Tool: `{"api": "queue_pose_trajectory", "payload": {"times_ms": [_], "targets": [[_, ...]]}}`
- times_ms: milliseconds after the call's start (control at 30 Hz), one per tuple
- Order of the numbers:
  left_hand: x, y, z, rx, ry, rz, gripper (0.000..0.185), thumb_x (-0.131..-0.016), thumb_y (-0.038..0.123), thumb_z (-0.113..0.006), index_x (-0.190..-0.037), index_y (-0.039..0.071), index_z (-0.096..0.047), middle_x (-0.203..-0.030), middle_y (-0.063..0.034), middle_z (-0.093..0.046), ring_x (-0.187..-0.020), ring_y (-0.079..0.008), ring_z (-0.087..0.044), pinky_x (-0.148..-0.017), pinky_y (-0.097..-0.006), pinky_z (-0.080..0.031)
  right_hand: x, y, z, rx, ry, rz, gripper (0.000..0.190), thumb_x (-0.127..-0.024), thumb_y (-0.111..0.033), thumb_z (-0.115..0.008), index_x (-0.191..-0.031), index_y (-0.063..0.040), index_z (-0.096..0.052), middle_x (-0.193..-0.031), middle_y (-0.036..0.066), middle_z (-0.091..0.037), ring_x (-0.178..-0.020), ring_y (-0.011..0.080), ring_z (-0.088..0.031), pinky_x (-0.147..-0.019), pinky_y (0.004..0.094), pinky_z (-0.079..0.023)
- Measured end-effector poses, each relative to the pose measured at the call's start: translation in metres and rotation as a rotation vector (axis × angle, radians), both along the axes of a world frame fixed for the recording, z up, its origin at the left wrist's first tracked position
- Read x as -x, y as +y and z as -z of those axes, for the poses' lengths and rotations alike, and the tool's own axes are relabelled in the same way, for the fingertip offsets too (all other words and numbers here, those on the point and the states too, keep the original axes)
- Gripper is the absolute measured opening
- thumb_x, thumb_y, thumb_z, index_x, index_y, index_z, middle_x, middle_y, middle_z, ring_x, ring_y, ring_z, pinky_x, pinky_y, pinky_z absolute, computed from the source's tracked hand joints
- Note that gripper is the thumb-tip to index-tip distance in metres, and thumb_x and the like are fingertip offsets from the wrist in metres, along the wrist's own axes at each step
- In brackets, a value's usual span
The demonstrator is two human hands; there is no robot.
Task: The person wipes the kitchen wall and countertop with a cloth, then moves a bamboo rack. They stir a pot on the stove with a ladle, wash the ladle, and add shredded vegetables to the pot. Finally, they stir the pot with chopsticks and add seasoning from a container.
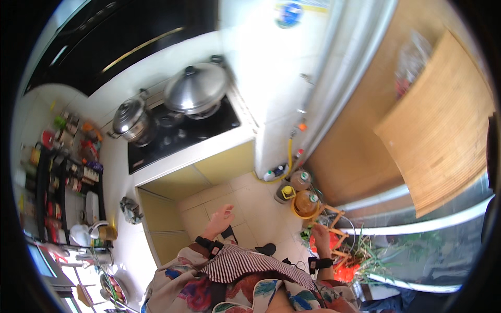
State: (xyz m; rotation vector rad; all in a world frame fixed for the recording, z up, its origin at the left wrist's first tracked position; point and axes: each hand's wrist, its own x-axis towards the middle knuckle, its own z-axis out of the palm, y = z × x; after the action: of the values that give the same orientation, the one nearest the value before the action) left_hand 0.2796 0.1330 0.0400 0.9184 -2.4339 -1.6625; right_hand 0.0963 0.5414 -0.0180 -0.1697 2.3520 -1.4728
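My left hand (221, 220) is held out over the tiled floor, nothing in it, its fingers a little apart. To the right, my right hand (321, 237) hangs low beside a wooden folding rack (339, 231) and in front of something red (332, 239), perhaps a bag or bucket. Green leaves (305, 234) show just left of its fingers; whether the fingers hold anything is unclear. Long green stalks (375, 250), like scallions, stick out beyond the rack, above a second red object (346, 272).
A black gas hob (188, 131) carries a lidded steel pot (133, 119) and a domed-lid wok (197, 89). Large bottles (304, 201) stand on the floor by the wall. A spice rack (64, 187) lines the left counter. A bamboo mat (438, 125) hangs at right.
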Motion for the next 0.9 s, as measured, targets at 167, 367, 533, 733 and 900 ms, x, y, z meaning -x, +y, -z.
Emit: {"api": "queue_pose_trajectory", "payload": {"times_ms": [167,367,533,733,900], "targets": [[-0.032,-0.072,0.000,0.023,0.100,-0.088,0.042,-0.090,0.018,-0.064,-0.129,0.003,-0.056,-0.118,-0.0177,-0.068,-0.106,-0.0303,-0.068,-0.090,-0.0393,-0.055,0.048,-0.147,-0.085,0.068,0.074,-0.248,0.031,-0.092,-0.012,-0.065,-0.120,0.001,-0.065,-0.102,0.010,-0.072,-0.094,0.0163,-0.068,-0.083,0.0298,-0.054],[-0.059,-0.164,-0.010,0.138,0.213,-0.222,0.038,-0.090,0.013,-0.064,-0.125,0.003,-0.056,-0.115,-0.0180,-0.068,-0.103,-0.0339,-0.068,-0.086,-0.0400,-0.056,0.051,-0.311,-0.149,0.152,0.186,-0.561,0.032,-0.094,-0.007,-0.063,-0.126,-0.001,-0.061,-0.106,0.010,-0.071,-0.097,0.0148,-0.067,-0.084,0.0275,-0.053],[-0.068,-0.216,-0.029,0.181,0.310,-0.303,0.037,-0.088,0.007,-0.064,-0.124,0.004,-0.057,-0.115,-0.0187,-0.067,-0.103,-0.0328,-0.069,-0.084,-0.0392,-0.056,0.045,-0.425,-0.178,0.200,0.163,-0.779,0.031,-0.097,-0.008,-0.063,-0.126,0.000,-0.060,-0.107,0.009,-0.071,-0.101,0.0152,-0.067,-0.087,0.0267,-0.052],[-0.065,-0.236,-0.040,0.125,0.242,-0.435,0.034,-0.091,0.005,-0.061,-0.124,0.001,-0.057,-0.116,-0.0184,-0.067,-0.106,-0.0301,-0.069,-0.087,-0.0366,-0.056,0.062,-0.513,-0.173,0.244,0.067,-0.909,0.029,-0.098,-0.005,-0.061,-0.126,0.002,-0.059,-0.108,0.007,-0.069,-0.099,0.0119,-0.065,-0.088,0.0251,-0.050],[-0.057,-0.238,-0.043,0.109,0.252,-0.697,0.029,-0.101,0.020,-0.059,-0.121,-0.001,-0.063,-0.107,-0.0136,-0.070,-0.100,-0.0175,-0.067,-0.086,-0.0314,-0.054,0.093,-0.564,-0.154,0.303,-0.035,-1.011,0.027,-0.099,-0.007,-0.061,-0.124,0.001,-0.062,-0.107,0.005,-0.069,-0.101,0.0106,-0.064,-0.091,0.0247,-0.049]]}}
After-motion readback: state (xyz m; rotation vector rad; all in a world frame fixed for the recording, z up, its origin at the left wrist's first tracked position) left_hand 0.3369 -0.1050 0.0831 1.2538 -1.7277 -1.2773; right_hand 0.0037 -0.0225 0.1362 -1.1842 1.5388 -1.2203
